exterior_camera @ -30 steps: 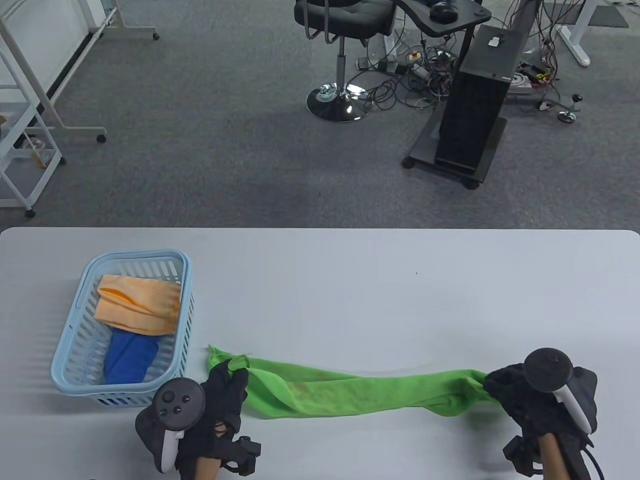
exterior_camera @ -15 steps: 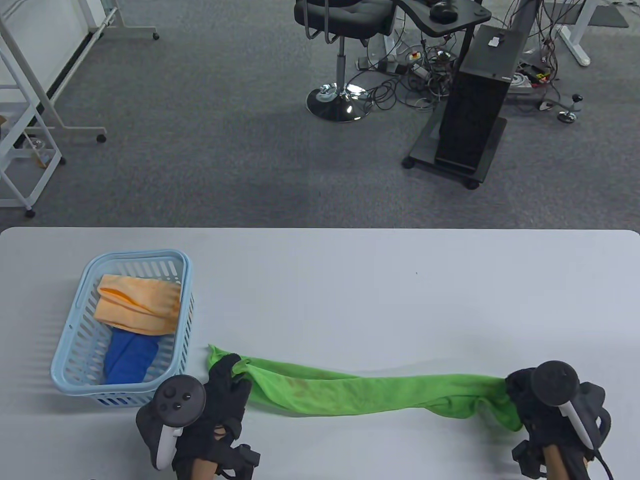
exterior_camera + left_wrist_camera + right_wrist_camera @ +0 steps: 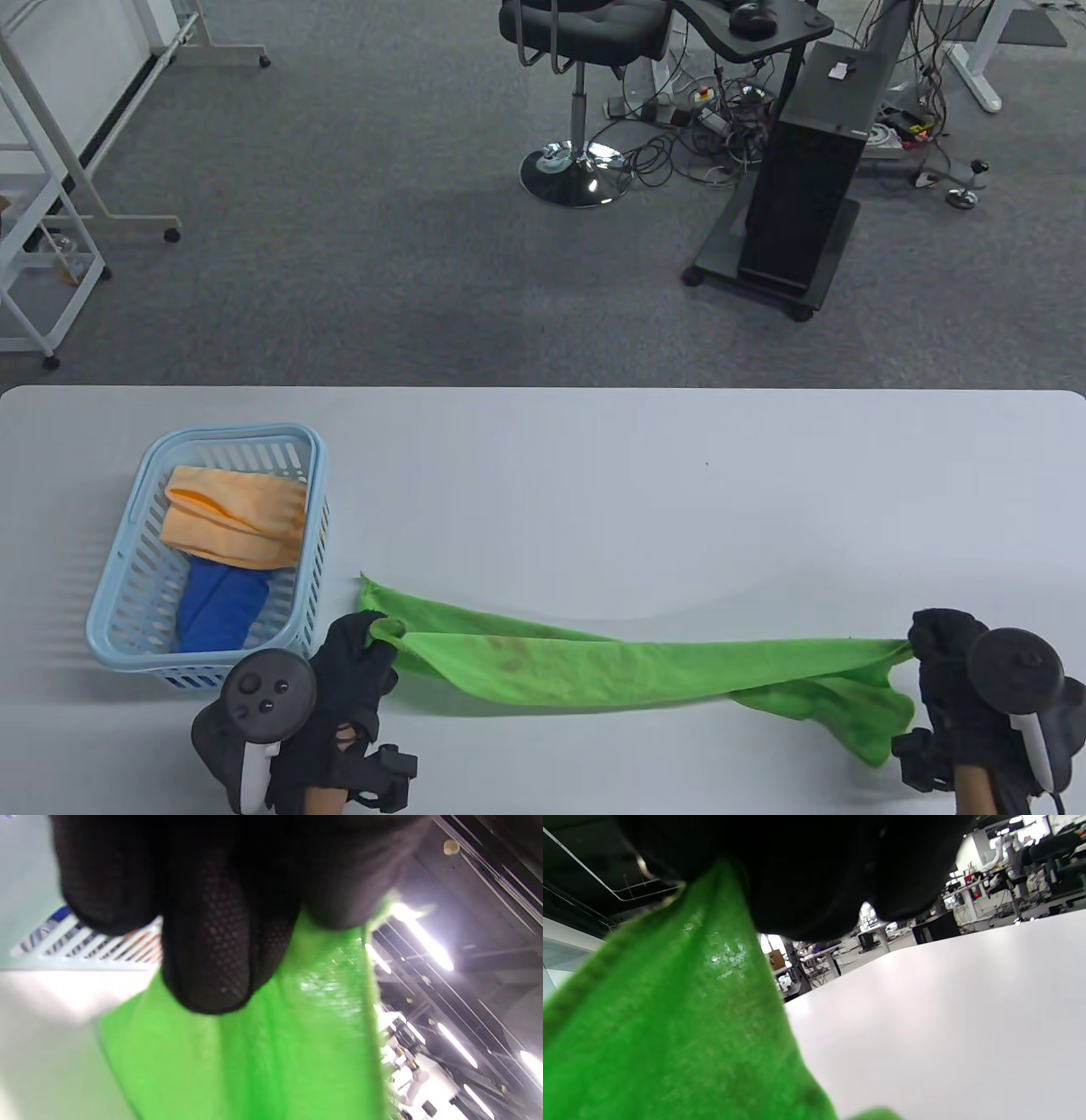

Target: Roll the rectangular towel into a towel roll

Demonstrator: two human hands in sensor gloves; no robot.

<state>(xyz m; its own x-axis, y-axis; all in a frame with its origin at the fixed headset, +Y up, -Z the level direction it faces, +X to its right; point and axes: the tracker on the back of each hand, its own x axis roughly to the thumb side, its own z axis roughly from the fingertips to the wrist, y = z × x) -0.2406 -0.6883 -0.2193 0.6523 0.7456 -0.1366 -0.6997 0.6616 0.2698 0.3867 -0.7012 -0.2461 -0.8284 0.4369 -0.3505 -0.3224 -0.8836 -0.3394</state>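
A green towel (image 3: pixel 628 671) is stretched in a long band across the front of the white table (image 3: pixel 594 475). My left hand (image 3: pixel 365 647) grips its left end near the basket. My right hand (image 3: pixel 920 649) grips its right end, where a loose fold hangs down. The band looks lifted off the table between my hands. In the left wrist view my fingers (image 3: pixel 212 942) press on the green towel (image 3: pixel 275 1043). In the right wrist view the towel (image 3: pixel 670 1035) runs out from under my glove.
A light blue basket (image 3: pixel 127 628) stands at the left with an orange towel (image 3: pixel 237 518) and a blue towel (image 3: pixel 221 607) in it. The basket's slatted wall (image 3: pixel 85 946) shows in the left wrist view. Beyond the table's far edge are a chair and a black cabinet.
Both hands have moved apart, the right hand rightward and toward the table's front edge, the left hand leftward. The towel is pulled longer and tauter.
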